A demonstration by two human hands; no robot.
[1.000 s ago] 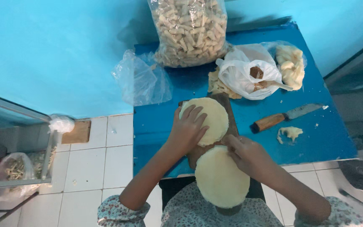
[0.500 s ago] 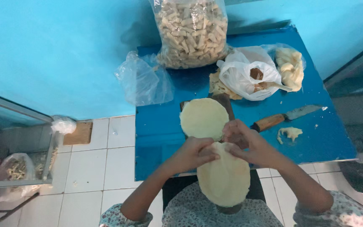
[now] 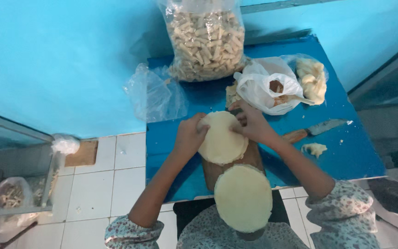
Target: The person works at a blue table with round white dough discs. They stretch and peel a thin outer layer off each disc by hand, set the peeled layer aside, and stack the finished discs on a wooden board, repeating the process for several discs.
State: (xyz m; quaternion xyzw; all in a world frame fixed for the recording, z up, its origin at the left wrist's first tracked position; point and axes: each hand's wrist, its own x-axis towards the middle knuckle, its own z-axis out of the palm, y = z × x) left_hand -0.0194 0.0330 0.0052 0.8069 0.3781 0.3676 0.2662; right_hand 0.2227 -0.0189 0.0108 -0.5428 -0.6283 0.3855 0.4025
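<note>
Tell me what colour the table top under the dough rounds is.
The table top is bright blue, seen in the head view.

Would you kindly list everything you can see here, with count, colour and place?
dough rounds: two, pale yellow, on wooden board
wooden board: one, brown, table's near edge
table: one, blue
bag of cut sticks: one, clear, table's far edge
empty bag: one, clear, table's left corner
white bag: one, far right
knife: one, wooden handle, right
dough scrap: one, pale, right
left hand: on far round's left edge
right hand: on its right edge
</note>
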